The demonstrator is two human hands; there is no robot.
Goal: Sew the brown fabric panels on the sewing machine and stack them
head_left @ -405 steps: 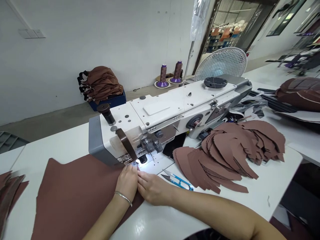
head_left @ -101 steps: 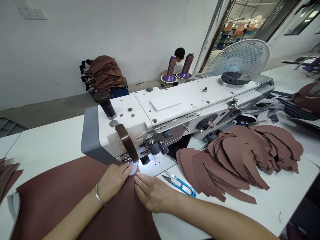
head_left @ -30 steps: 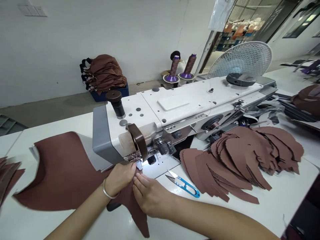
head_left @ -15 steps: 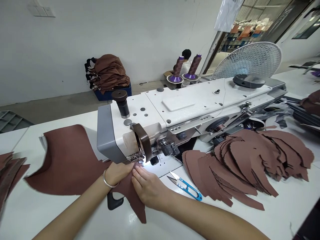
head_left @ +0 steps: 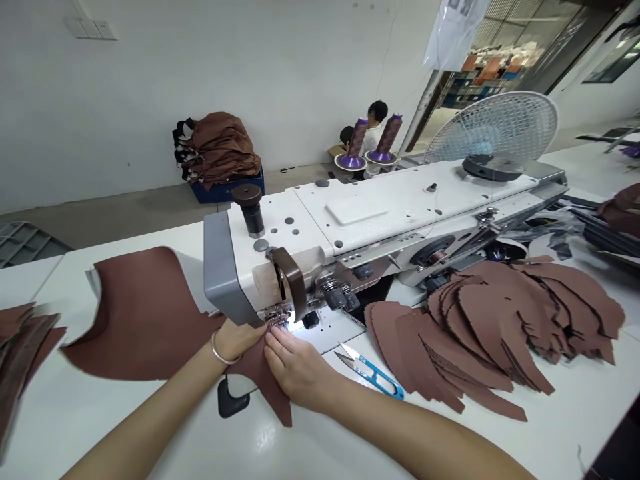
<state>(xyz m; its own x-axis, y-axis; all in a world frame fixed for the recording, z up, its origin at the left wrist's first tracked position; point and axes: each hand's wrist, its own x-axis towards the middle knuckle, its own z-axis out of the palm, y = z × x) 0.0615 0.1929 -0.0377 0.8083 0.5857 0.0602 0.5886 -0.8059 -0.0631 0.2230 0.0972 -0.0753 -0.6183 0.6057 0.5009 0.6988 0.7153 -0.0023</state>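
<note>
- A brown panel (head_left: 145,313) lies on the worktop (head_left: 100,420), long axis running left from the presser foot (head_left: 275,317), a pointed flap aimed toward the sewer
- The left hand (head_left: 237,340) and right hand (head_left: 297,370) grip it closed beside the needle
- Blue thread snips (head_left: 373,377) and stacked brown cut pieces (head_left: 480,327) lie to the right

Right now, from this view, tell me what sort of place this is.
Most likely a sewing workshop for leather-like goods: an industrial sewing machine, large thread cones behind it, and stacked cut brown panels beside it.
</note>
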